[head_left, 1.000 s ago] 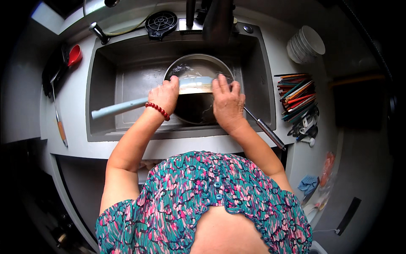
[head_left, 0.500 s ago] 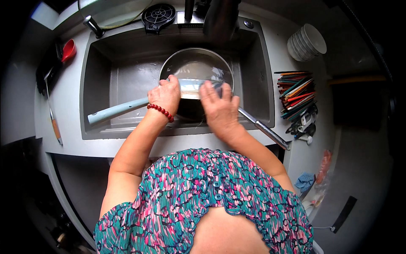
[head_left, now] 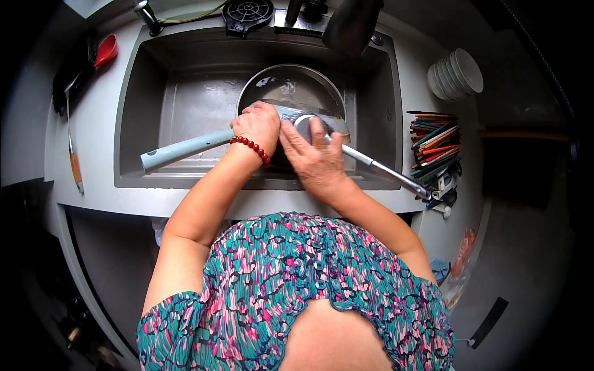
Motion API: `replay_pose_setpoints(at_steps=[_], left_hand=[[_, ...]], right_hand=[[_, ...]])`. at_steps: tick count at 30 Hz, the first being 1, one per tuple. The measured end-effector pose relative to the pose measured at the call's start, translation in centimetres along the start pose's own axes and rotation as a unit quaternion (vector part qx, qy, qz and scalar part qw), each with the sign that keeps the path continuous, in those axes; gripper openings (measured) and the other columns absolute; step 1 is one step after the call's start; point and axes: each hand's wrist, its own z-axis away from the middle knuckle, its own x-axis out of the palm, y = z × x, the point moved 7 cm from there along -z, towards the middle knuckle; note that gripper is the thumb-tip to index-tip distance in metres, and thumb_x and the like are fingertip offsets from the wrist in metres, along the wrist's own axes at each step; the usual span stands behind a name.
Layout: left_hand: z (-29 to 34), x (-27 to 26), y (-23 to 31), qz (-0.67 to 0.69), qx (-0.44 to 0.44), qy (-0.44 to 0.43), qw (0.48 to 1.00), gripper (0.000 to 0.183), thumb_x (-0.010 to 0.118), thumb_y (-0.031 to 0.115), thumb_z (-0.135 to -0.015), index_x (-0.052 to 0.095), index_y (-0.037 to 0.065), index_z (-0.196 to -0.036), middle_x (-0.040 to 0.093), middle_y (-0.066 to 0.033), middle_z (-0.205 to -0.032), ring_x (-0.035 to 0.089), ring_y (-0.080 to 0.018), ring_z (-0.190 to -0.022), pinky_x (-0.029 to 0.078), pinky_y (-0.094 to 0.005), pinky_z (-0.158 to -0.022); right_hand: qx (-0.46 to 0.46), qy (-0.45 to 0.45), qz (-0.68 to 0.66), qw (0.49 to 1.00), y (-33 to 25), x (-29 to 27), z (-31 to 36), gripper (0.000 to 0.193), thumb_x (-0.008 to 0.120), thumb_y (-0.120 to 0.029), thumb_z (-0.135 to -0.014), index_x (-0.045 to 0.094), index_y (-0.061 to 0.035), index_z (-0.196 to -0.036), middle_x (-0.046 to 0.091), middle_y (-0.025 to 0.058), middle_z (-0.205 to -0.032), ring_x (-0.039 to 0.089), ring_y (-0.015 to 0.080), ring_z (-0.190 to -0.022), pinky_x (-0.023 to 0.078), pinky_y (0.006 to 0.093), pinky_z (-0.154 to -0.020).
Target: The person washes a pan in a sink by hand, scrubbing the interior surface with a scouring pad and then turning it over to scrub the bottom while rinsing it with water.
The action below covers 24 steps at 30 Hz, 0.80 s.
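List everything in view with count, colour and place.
Sink: one, grey-brown, centre
Round vessel: one, metallic, in sink
Pale-blue handle: one, left half of sink
Tool: one, silver, crossing sink's right front
Counter: one, whitish, around sink
Scoop: one, red, left counter
Long utensil: one, orange-brown-ended, left counter
Round grate: one, black, behind sink
Bowls: several, white, back right
Sticks: many, mixed, right counter
Small tools: several, black and white, below sticks
Cloth: one, blue, lower right
Strip: one, black, lower right
Bracelet: one, red, left wrist
Top: one, multicoloured, torso
Left grip: one, bare, around pale-blue handle
Right grip: one, bare, at tool's inner end
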Motion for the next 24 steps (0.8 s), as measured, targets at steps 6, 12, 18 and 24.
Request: replay_pose_setpoints(at_steps=[6,12,18,24], left_hand=[[-0.9,1.1,-1.1,0.036,0.017,-0.044,0.998,0.031,0.053,0.008,-0.087,0.055,-0.013,-0.11,0.07,-0.0222,-0.087,0.071,-0.0327,-0.08,0.058,-0.0418,-0.069],[-1.5,0.1,-0.7,0.041,0.024,-0.045,0.998,0.031,0.053,0.007,-0.086,0.054,-0.015,-0.108,0.069,-0.0244,-0.085,0.07,-0.0351,-0.08,0.058,-0.0418,-0.071],[-1.9,0.7,-2.3,0.057,0.03,-0.079,0.995,0.031,0.05,0.009,-0.089,0.055,-0.014,-0.11,0.069,-0.0252,-0.089,0.07,-0.0355,-0.085,0.057,-0.0428,-0.074],[-3.1,-0.4,-2.8,0.055,0.029,-0.077,0.995,0.022,0.047,0.007,-0.09,0.062,-0.005,-0.099,0.068,-0.0253,-0.092,0.069,-0.0376,-0.087,0.056,-0.0433,-0.077]], right_hand=[[0.008,0.009,-0.011,1.0,3.1,0.1,1.8,0.043,0.055,-0.015,-0.081,0.061,-0.0166,-0.123,0.053,-0.0049,-0.136,0.043,0.0288,-0.117,0.035,0.0405,-0.073],[-0.007,-0.016,-0.003,1.0,1.6,-0.3,-0.5,0.042,0.056,-0.016,-0.081,0.061,-0.0159,-0.123,0.054,-0.0051,-0.134,0.042,0.0288,-0.117,0.036,0.0431,-0.075],[0.06,-0.007,-0.026,0.998,5.2,1.4,2.0,0.047,0.057,-0.012,-0.079,0.058,-0.0158,-0.126,0.054,-0.0038,-0.134,0.043,0.0298,-0.114,0.036,0.0439,-0.07],[0.138,-0.028,-0.017,0.99,6.2,1.7,1.6,0.045,0.055,-0.011,-0.081,0.058,-0.0109,-0.125,0.054,-0.0012,-0.134,0.044,0.031,-0.111,0.035,0.0413,-0.068]])
